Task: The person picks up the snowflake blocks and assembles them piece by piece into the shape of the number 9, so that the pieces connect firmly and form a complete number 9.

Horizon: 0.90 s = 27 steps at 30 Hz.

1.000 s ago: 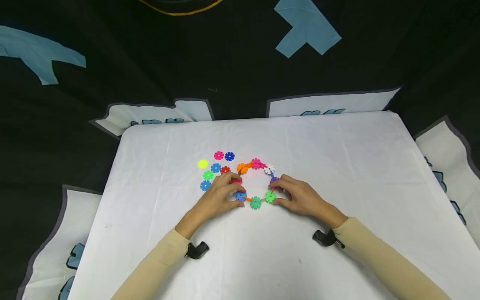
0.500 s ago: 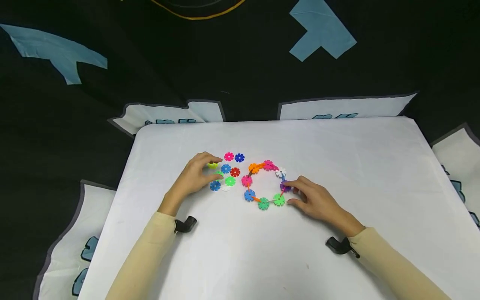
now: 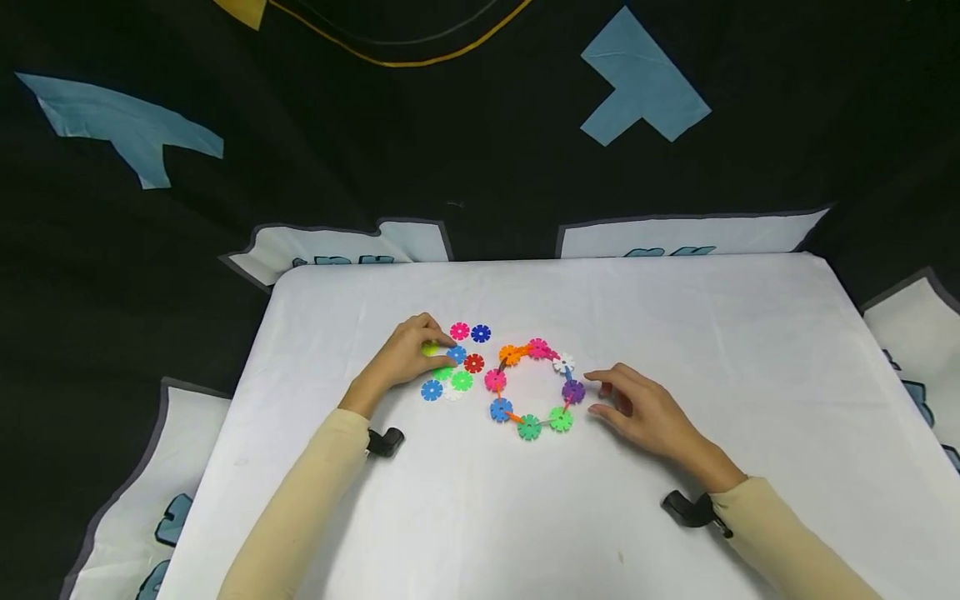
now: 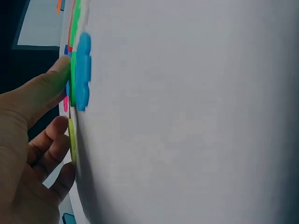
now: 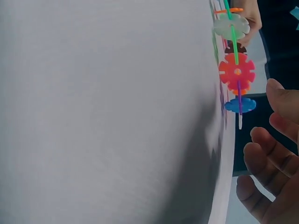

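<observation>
My left hand [image 3: 408, 354] pinches a blue notched interlocking disc [image 3: 458, 355] between thumb and fingertips, low over a cluster of loose discs. A yellow-green disc [image 3: 429, 349] lies partly under its fingers. In the left wrist view, the thumb is beside a green disc [image 4: 73, 77] and the other fingertips are at the yellow disc's edge. To the right sits a ring of joined discs, with a purple one [image 3: 573, 392] nearest my right hand [image 3: 648, 412]. That hand's fingers are relaxed and apart from the ring, holding nothing.
Around the left hand lie a red disc [image 3: 474, 363], a pink disc [image 3: 460, 332], a dark blue disc [image 3: 481, 333] and several others. A white cloth covers the table [image 3: 675, 333]. A dark curtain [image 3: 495, 150] hangs beyond its far edge.
My left hand left the ring for the loose discs and closed on the blue one, which shifted slightly right. My right hand let go of the ring and drew back to the right.
</observation>
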Available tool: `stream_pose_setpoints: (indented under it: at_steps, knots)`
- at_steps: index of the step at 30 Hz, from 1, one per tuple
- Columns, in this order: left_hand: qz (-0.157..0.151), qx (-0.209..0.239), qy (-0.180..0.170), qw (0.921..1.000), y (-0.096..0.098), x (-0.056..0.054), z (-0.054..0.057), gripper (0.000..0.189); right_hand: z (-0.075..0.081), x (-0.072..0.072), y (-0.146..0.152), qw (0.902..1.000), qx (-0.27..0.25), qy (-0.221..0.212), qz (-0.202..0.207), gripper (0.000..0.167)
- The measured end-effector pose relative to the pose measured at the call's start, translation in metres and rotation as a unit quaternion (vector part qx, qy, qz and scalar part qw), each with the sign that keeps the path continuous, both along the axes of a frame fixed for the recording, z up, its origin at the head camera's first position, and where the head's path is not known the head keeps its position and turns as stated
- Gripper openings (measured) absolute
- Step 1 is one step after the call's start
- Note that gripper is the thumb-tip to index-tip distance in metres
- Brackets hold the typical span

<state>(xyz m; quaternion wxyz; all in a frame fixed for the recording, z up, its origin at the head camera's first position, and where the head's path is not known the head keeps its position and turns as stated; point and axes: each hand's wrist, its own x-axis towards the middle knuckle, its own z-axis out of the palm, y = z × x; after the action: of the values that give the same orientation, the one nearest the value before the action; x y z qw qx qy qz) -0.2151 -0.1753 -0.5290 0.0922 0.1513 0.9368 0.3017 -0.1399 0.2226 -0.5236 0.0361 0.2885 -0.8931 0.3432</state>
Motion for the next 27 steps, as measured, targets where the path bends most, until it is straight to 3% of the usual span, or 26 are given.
stream_pose_setpoints:
  at_steps: [6, 12, 15, 21, 27]
  knots:
    - [0.014, 0.032, -0.016, 0.9993, 0.003, 0.002, 0.002, 0.024, 0.002, -0.005, -0.002, 1.0000, -0.006, 0.000, 0.000, 0.041]
    - [0.021, 0.125, -0.055, 0.9904, 0.002, 0.007, 0.006, 0.013, 0.005, -0.008, -0.006, 0.9998, -0.017, -0.009, 0.011, 0.039]
    - [0.007, 0.197, -0.079, 0.9771, 0.010, 0.014, 0.017, 0.013, 0.013, -0.009, -0.016, 0.9992, -0.034, -0.002, 0.023, 0.039]
    - [-0.076, 0.295, -0.140, 0.9422, 0.053, 0.032, 0.045, 0.017, 0.036, -0.007, -0.054, 0.9923, -0.092, 0.009, 0.082, 0.037]
    - [-0.131, 0.337, -0.167, 0.9172, 0.086, 0.048, 0.048, 0.017, 0.040, -0.001, -0.074, 0.9782, -0.167, -0.004, 0.124, 0.029]
